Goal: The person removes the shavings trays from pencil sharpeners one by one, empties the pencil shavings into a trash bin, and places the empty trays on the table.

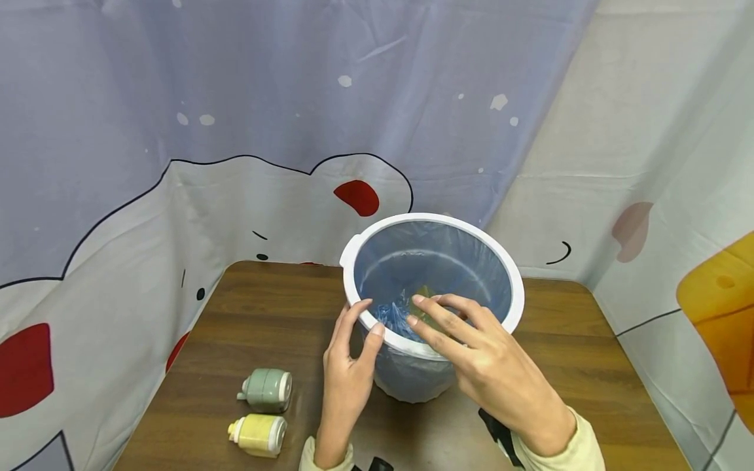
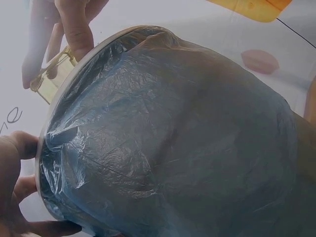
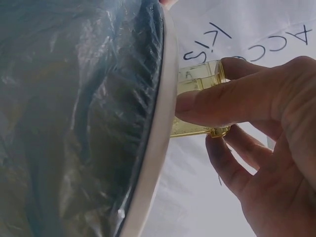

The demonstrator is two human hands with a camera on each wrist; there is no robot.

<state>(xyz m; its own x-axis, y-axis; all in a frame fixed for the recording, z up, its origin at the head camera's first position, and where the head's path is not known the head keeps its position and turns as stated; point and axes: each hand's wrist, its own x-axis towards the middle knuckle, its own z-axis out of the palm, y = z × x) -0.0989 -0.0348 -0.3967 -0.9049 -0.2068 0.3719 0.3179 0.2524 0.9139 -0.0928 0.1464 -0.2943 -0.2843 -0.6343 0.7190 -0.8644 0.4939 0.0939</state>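
Observation:
A round bin with a white rim [image 1: 515, 281] stands on the table, lined with a thin bluish plastic bag [image 2: 187, 133]. My left hand [image 1: 347, 373] holds the rim at the near left, thumb and fingers on the edge. Over the bin's mouth, near its front right, is my right hand [image 1: 489, 347]. Between its thumb and fingers it pinches a small see-through yellow plastic container [image 3: 197, 76], whose far end is hidden by the rim in the right wrist view. Part of the bag lies bunched in blue folds [image 1: 391, 316] inside the bin.
On the table's left lie a green bottle-shaped object [image 1: 265, 390] and a yellow one [image 1: 259, 434], both on their sides. The brown wooden table [image 1: 277, 307] meets a printed curtain [image 1: 247, 85] at the back and sides.

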